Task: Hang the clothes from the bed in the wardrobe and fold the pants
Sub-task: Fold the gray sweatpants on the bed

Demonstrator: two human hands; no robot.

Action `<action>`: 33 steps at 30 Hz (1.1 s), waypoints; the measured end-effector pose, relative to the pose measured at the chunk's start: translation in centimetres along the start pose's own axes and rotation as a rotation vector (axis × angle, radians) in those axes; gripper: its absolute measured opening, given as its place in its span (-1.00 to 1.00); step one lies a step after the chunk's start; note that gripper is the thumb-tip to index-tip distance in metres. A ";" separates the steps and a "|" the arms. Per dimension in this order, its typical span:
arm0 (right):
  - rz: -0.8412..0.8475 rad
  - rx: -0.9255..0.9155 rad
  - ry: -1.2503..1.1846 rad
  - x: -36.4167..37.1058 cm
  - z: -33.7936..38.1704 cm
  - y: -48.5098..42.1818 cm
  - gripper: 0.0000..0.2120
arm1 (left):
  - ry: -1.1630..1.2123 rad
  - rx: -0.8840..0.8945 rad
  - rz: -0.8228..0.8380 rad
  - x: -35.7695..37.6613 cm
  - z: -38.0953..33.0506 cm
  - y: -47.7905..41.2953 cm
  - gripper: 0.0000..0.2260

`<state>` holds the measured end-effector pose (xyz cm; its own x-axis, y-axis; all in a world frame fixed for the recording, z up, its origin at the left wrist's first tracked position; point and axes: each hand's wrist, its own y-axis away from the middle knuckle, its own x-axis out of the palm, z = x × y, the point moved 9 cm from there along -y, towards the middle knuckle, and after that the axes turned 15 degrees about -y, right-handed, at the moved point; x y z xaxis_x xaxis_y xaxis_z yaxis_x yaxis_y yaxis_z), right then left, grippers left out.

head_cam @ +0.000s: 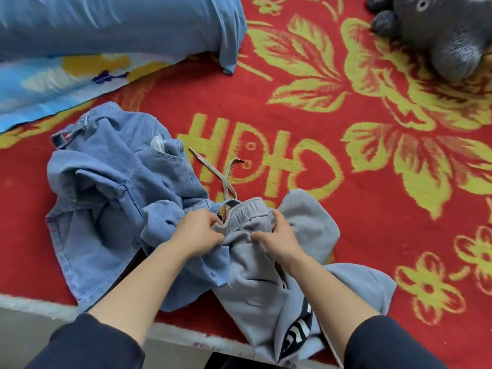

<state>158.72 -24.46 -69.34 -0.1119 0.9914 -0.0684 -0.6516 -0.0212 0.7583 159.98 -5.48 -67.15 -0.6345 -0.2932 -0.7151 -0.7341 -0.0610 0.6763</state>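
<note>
Both hands, left hand (198, 231) and right hand (279, 237), pinch the elastic waistband of the grey fleece sweatpants (255, 265) beside the crumpled blue denim garment (106, 198) on the red-and-yellow floral bed (292, 123).

Bed (292, 115): jeans (106, 182), sweatpants (255, 288), pillow (106, 22), plush (447, 35)

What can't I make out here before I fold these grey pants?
All in the head view:
Grey sweatpants: the legs are bunched and run off the bottom edge.
Dark lettering on them: creased into folds, unreadable.
Denim garment: crumpled and partly under the left hand, so its type is unclear.
Grey plush toy: cut off by the top right corner.
Wardrobe: out of frame.
</note>
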 end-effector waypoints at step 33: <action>0.009 0.009 0.453 2.9 -2.6 7.0 -0.81 | 0.142 -0.097 -0.178 8.3 4.1 14.4 -0.66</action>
<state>151.89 -22.10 -65.93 -0.4364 0.8342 -0.3371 -0.6425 -0.0266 0.7659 143.13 -4.84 -64.06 -0.4523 -0.4003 -0.7970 -0.8000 -0.2129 0.5610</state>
